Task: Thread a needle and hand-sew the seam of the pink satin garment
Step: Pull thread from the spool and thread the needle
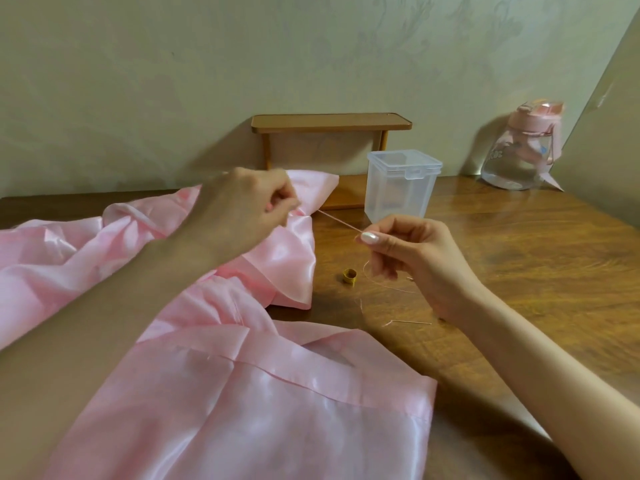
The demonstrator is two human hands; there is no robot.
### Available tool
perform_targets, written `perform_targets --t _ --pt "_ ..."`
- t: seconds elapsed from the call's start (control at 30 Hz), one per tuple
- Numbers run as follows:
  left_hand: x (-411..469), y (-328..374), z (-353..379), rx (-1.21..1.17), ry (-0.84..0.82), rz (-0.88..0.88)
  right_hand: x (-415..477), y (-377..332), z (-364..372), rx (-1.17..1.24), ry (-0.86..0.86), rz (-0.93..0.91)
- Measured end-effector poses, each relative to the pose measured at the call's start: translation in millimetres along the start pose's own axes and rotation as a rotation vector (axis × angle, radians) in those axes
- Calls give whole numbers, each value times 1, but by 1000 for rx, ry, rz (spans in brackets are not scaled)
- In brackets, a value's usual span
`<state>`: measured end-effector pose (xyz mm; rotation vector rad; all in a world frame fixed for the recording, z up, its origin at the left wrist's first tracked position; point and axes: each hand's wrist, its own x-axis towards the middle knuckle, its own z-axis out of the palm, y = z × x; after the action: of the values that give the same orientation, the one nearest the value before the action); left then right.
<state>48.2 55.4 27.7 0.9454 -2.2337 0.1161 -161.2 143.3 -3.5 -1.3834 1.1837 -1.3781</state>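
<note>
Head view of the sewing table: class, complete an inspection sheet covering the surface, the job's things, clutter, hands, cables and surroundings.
Surface: wooden table, glossy brown grain.
Job's things: pink satin garment spread over the table's left side; thread taut between both hands; needle lying on the table beside the right forearm; gold thimble on the table near the garment's edge.
Clutter: clear plastic box, lid on; water bottle; small wooden shelf against the wall.
Hands: left hand pinches the thread; right hand pinches it too.
Cables: nothing seen.
Surroundings: pale patterned wall.
</note>
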Motion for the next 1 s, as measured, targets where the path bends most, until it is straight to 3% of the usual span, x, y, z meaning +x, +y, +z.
perform_targets --t 0.07,0.2,0.37,0.43,0.53,0.77,1.0 --pt "3 -16 -4 13 99 -150 1 -1 -2 -17 19 10" --pt "12 -45 -12 -246 329 -476 4 0 -7 -40 50 45" --pt "12 -61 -9 -880 543 -914 7 2 -12 -62 94 100" --pt "10 -62 -9 -1090 589 -1012 8 3 -13 -67 111 109" --pt "6 -63 -8 -1281 665 -1014 9 4 -14 -59 154 112" --pt "0 -57 9 -1069 573 -1052 9 3 -20 127 239 -29" --pt "-5 -58 16 -1013 541 -1089 10 0 -22 324 284 -153"
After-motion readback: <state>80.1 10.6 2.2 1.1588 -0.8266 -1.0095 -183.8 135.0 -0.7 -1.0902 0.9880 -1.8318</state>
